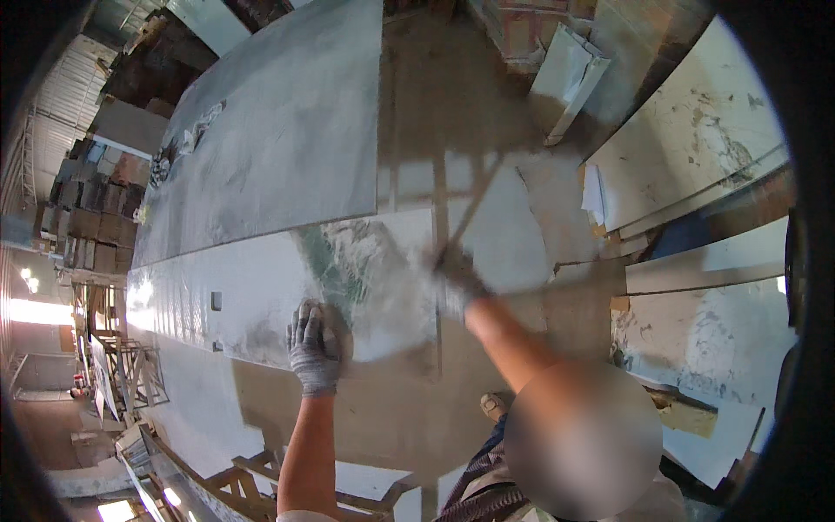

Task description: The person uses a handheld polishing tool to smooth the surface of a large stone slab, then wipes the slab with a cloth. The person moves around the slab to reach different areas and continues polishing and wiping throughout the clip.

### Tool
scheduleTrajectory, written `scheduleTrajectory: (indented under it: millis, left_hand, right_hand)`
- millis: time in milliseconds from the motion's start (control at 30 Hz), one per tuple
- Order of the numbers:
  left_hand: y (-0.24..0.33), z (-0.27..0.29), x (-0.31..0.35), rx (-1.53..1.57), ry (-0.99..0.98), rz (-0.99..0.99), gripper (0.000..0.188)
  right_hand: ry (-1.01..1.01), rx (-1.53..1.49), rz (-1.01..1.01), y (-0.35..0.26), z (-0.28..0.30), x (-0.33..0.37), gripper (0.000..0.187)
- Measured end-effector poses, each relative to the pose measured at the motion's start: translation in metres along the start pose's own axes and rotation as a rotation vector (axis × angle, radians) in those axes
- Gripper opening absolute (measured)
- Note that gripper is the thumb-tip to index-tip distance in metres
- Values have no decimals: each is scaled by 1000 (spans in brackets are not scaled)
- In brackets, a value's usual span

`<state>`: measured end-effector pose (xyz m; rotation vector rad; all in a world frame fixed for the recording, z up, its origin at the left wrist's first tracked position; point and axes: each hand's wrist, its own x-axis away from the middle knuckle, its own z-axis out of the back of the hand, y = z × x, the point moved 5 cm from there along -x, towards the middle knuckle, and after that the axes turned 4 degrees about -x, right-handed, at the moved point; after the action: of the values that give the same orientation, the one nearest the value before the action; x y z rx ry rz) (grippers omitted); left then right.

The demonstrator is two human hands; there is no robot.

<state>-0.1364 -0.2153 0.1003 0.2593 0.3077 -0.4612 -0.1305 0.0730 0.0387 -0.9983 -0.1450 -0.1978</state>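
Note:
A long pale slab with a glossy surface lies in front of me, with a green and white veined patch toward its right end. My left hand, in a grey knit glove, rests flat on the slab beside this patch, fingers stretched out. Just past the slab's right end is my right hand, also gloved. Its fingers look dark and are smeared, so neither their pose nor anything in them can be made out. A small rectangular cutout shows in the slab's left part.
A larger grey slab adjoins the far side, with crumpled material on it. Large pale slabs lean at the right. A wooden rack stands at the left. Sunlight and shadows cross the floor.

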Motion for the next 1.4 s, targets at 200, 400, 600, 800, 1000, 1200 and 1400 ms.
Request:
scheduleTrajectory:
  millis: [200,400,600,800,1000,1200,1400]
  left_hand:
    - [-7,6,9,-44,-31,14,41]
    - [6,-3,-3,10,-21,-28,40]
    - [-4,0,6,-45,-7,-19,41]
    - [-5,-2,3,-64,-51,-6,44]
    - [2,-14,-3,44,-49,-8,40]
    - [-10,5,9,-24,9,-26,42]
    - [3,-5,1,47,8,-53,42]
  right_hand:
    - [213,-158,269,-35,-3,46,34]
    - [56,43,-108,11,4,-21,39]
    - [40,279,256,-34,-8,33,38]
    - [181,24,6,3,-3,-6,54]
    - [1,478,177,-1,13,-33,53]
    - [190,296,149,-34,-8,22,53]
    - [4,296,-41,10,23,-57,51]
